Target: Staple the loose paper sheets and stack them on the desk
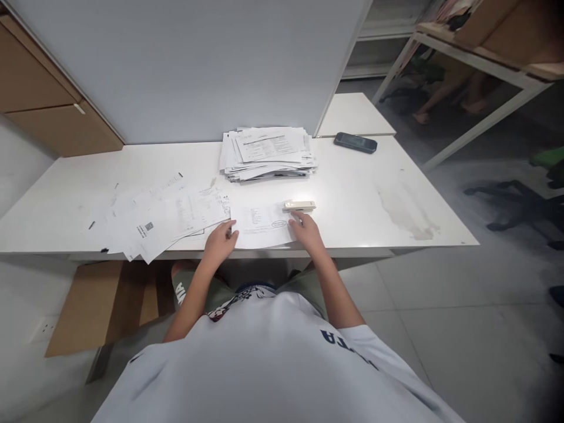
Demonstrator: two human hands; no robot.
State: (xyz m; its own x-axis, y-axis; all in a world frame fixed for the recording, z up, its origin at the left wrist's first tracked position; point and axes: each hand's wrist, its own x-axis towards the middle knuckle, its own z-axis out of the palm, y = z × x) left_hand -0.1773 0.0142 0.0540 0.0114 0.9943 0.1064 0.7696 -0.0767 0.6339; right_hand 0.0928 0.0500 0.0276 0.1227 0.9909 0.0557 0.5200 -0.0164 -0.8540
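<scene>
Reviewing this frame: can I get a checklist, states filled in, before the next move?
1. Left-hand grip at the left edge of the printed white paper sheet: ok.
2. Right-hand grip at its right edge: ok.
3. Right-hand grip clear of the cream, oblong stapler: cannot tell; they look very close.
4. Thick, white paper stack squared up: not ok; edges uneven.
5. Dark, rectangular phone away from both grips: ok.

The sheet (pixel 259 234) before you carries lines too small to read. The stack (pixel 269 147) hides the faces of its lower pages. At your right, the view's edge cuts off a blurred chair (pixel 550 157); your shirt (pixel 255 364) runs out at the bottom.
</scene>
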